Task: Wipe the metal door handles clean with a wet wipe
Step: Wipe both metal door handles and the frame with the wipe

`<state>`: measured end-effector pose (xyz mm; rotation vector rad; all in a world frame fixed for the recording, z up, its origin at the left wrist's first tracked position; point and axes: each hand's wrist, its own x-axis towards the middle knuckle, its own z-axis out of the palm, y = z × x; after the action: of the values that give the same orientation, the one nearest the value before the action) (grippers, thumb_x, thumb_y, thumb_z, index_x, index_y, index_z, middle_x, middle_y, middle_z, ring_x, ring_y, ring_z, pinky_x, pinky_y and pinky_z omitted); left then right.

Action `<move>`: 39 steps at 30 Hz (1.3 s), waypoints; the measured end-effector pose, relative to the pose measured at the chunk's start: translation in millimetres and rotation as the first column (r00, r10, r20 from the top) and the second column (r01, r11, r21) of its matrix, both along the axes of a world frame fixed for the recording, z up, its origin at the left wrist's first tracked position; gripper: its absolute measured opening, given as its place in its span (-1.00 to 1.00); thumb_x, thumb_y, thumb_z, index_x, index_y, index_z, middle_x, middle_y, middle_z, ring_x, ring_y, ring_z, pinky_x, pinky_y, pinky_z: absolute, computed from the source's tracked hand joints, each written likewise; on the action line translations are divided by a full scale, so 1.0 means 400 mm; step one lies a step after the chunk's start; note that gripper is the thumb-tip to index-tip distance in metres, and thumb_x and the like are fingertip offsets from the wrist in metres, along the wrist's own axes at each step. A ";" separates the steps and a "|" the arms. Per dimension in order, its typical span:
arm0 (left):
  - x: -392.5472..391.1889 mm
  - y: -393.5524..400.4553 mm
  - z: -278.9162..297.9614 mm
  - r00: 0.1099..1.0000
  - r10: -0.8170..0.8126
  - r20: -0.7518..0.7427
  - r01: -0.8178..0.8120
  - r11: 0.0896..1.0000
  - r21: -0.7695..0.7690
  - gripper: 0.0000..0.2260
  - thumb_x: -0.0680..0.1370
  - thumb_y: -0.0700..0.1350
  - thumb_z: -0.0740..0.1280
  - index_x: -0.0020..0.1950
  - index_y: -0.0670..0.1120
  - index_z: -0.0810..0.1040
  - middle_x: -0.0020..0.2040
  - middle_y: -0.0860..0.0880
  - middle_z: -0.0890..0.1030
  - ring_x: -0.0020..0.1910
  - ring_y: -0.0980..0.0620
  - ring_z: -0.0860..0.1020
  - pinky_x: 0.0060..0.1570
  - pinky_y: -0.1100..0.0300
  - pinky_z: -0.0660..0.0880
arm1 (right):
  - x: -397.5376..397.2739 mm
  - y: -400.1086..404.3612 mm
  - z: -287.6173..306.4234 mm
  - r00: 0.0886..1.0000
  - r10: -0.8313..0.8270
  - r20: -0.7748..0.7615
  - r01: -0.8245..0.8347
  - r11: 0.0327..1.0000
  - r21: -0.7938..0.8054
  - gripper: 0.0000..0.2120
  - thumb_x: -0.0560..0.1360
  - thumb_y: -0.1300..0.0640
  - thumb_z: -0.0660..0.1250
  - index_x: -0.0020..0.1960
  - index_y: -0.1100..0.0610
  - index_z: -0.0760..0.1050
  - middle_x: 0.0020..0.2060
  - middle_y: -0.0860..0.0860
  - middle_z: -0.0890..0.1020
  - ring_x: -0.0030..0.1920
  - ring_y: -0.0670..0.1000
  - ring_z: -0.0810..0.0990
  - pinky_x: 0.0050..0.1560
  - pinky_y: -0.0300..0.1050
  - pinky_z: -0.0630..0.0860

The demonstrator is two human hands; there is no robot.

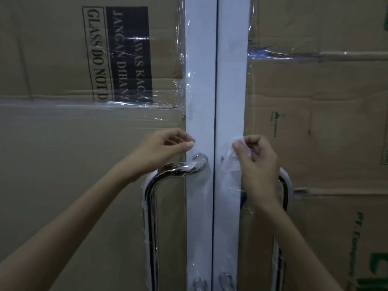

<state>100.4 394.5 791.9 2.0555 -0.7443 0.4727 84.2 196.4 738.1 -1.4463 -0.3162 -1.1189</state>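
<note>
Two polished metal pull handles are mounted on a white double door. The left handle (152, 206) bends at the top into its mount and runs down past the frame's bottom edge. My left hand (165, 148) hovers just above that mount, its fingers loosely curled with nothing seen in them. My right hand (260, 164) covers the top of the right handle (286, 185). It pinches a thin, translucent white wet wipe (232, 158) against the right door stile. Most of the right handle is hidden behind my forearm.
Taped brown cardboard sheets (84, 164) cover both door panels, and the left sheet carries a glass warning print. Loose clear plastic film clings to the white stiles (200, 80) and around the handles. The handles' lower mounts (199, 283) show at the bottom edge.
</note>
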 end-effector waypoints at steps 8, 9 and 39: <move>-0.009 0.001 -0.011 0.995 0.095 0.005 -0.095 0.995 -0.002 -0.85 0.44 0.06 0.37 -0.02 0.09 0.64 -0.02 0.02 0.66 0.02 0.04 0.61 0.14 0.01 0.51 | 0.090 0.164 -0.151 0.975 0.190 0.114 -0.187 0.982 -0.036 -0.77 0.56 0.22 0.27 0.13 -0.02 0.56 0.12 -0.10 0.63 0.23 -0.11 0.55 0.26 -0.15 0.48; -0.013 0.002 -0.017 0.995 0.103 -0.009 -0.103 0.995 -0.017 -0.86 0.46 0.03 0.37 -0.02 0.08 0.64 -0.01 -0.01 0.66 0.02 0.02 0.61 0.11 0.01 0.52 | 0.089 0.169 -0.157 0.969 0.212 0.129 -0.214 0.977 0.002 -0.77 0.56 0.22 0.28 0.13 -0.04 0.56 0.13 -0.10 0.63 0.25 -0.10 0.53 0.27 -0.17 0.46; -0.061 -0.065 -0.052 0.980 0.197 0.018 -0.191 0.968 -0.164 -0.87 0.54 -0.16 0.31 0.05 -0.05 0.61 0.05 -0.18 0.63 -0.02 0.05 0.55 -0.18 0.43 0.50 | 0.137 0.170 -0.142 0.914 0.386 0.129 -0.407 0.877 0.256 -0.76 0.54 0.18 0.29 0.11 -0.12 0.53 0.06 -0.30 0.58 0.23 -0.23 0.52 0.28 -0.18 0.46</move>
<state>75.9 368.6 771.0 1.9798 -0.5083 0.6584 139.2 264.3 681.1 -1.0317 -0.4665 -0.8417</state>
